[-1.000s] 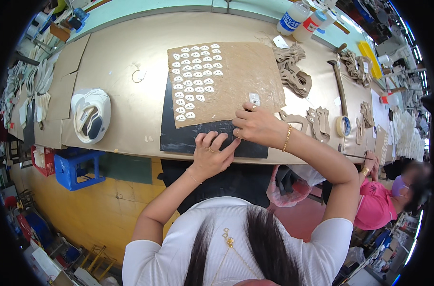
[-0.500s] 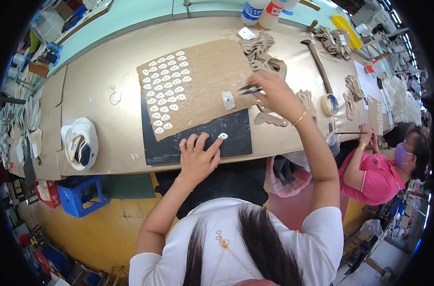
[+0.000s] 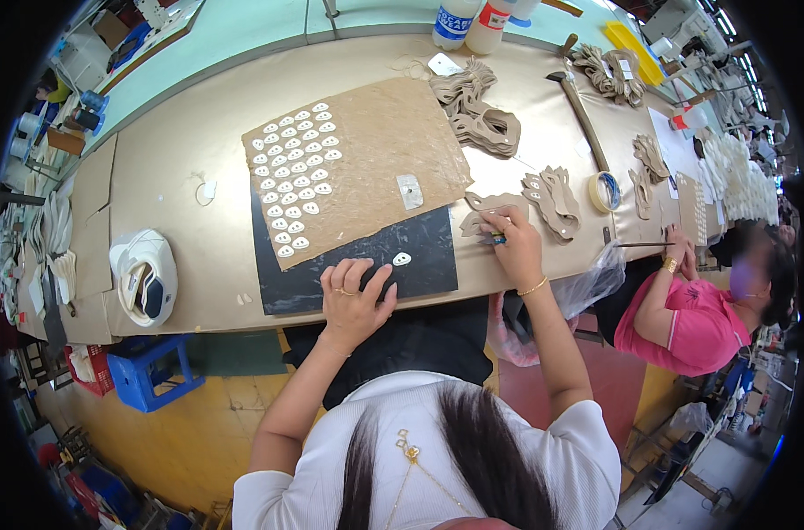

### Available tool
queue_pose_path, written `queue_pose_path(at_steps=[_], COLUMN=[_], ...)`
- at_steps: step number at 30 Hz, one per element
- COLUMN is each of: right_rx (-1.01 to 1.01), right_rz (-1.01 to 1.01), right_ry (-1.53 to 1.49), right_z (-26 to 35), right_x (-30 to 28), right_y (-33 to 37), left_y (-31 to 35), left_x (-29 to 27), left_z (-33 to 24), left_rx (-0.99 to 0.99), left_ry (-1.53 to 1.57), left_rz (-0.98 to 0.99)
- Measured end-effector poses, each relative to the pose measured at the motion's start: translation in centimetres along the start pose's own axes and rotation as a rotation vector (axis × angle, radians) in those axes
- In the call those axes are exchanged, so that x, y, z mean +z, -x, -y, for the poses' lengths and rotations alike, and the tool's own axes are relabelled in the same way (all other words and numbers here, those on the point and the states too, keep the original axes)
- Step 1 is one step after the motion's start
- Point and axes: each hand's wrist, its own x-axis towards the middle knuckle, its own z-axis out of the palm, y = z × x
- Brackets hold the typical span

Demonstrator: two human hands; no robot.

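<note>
My left hand (image 3: 356,299) lies flat with spread fingers on a black mat (image 3: 366,261), a finger's width from one small white teardrop piece (image 3: 403,259). A brown board (image 3: 375,163) rests on the mat and carries several rows of the same white pieces (image 3: 294,181) plus a small grey rectangular piece (image 3: 410,191). My right hand (image 3: 512,240) is at the table's right front, fingers closed on a thin dark tool (image 3: 494,238), touching tan cut-out pieces (image 3: 486,216).
More tan cut-outs (image 3: 552,196) and a stack (image 3: 481,119) lie to the right, with a tape roll (image 3: 606,191), a hammer (image 3: 580,108) and two bottles (image 3: 472,19) at the back. A white cap (image 3: 144,276) lies left. Another person in pink (image 3: 684,309) works at right.
My right hand has moved from the brown board's right edge down to the tan cut-outs at the table front. My left hand stays on the black mat.
</note>
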Motion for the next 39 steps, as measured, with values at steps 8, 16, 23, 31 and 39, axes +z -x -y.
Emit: queue_pose_path(at_steps=[8, 16, 23, 31, 39], right_rx=[0.11, 0.409, 0.449, 0.363, 0.371], right_rz=[-0.048, 0.264, 0.57, 0.573, 0.593], right_ry=[-0.355, -0.902, -0.699, -0.512, -0.436], right_z=[-0.6, 4.5, 9.5, 10.6, 10.9], right_x=[1.0, 0.0, 1.3, 1.2, 1.0], right_y=[0.7, -0.9, -1.7, -2.1, -2.5], left_y=[-0.3, 0.1, -0.2, -0.1, -0.4], left_x=[0.0, 0.2, -0.4, -0.5, -0.9], left_z=[0.0, 0.1, 0.0, 0.1, 0.4], left_rx=[0.018, 0.011, 0.011, 0.053, 0.161], left_ry=[-0.019, -0.004, 0.036, 0.044, 0.012], left_rz=[-0.011, -0.017, 0.066, 0.086, 0.114])
